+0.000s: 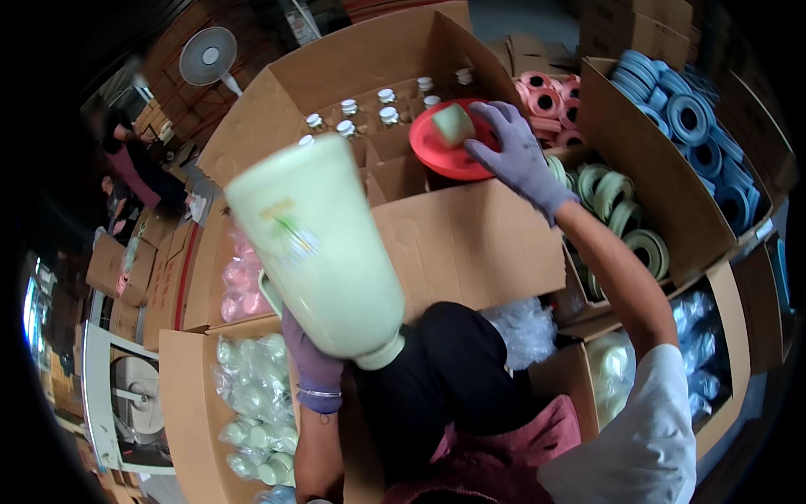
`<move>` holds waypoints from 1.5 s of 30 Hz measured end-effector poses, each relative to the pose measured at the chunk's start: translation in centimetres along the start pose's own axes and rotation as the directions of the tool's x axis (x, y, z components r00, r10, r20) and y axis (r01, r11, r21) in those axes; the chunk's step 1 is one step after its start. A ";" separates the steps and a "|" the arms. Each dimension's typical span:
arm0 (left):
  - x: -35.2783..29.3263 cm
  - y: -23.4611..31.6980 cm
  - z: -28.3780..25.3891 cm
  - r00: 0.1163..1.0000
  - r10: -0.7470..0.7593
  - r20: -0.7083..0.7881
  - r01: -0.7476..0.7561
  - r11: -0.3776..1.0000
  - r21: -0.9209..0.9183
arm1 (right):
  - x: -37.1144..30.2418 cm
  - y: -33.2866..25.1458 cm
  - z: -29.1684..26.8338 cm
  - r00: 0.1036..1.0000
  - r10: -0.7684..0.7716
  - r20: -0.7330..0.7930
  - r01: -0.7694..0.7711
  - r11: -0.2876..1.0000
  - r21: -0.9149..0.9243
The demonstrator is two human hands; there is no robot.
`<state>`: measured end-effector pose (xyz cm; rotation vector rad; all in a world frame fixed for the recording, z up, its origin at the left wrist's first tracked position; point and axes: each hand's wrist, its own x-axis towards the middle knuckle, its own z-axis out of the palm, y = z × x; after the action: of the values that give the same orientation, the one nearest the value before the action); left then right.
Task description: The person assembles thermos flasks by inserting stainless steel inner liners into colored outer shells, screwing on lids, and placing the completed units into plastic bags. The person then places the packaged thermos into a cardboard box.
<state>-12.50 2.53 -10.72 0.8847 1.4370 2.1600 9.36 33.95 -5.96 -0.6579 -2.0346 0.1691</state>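
My left hand (315, 361), in a purple-grey work glove, is closed on a large pale green plastic jug (323, 252). The jug tilts, with its wide end up to the left and its narrow end down by my knee. Its handle shows on the left side, and a small printed motif marks its wall. My gloved right hand (522, 160) is open, fingers spread, at the right rim of a red bowl (445, 166). A small greenish sponge-like block (453, 124) sits in the bowl, apart from my fingers. The jug's outline is slightly blurred.
Ahead, a divided carton (361, 59) holds several silver-topped bottles (388, 115). Rings fill boxes to the right: pale green rings (613, 193), pink rings (544, 102) and blue rings (688, 118). Bagged green parts (256, 403) stand at left. Another person (134, 160) works at far left.
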 end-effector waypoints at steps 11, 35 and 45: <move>4.5 -4.6 5.4 0.872 -0.310 0.379 0.477 0.364 -0.800 | 7.4 8.1 11.8 0.838 0.119 0.533 0.353 0.625 -0.696; -7.1 -7.6 0.9 0.888 0.370 0.272 -0.443 0.849 0.288 | -23.0 -20.3 -2.1 0.372 -0.081 0.925 -0.617 -0.766 0.180; -2.0 0.7 0.9 0.920 0.130 0.369 -0.044 0.972 -0.231 | -23.2 -16.0 -5.0 0.405 0.371 0.836 -0.757 -0.376 0.534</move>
<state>-10.40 1.59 -10.43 1.2233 0.9655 2.0117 16.61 7.78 -14.91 -0.7125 -0.9012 2.3296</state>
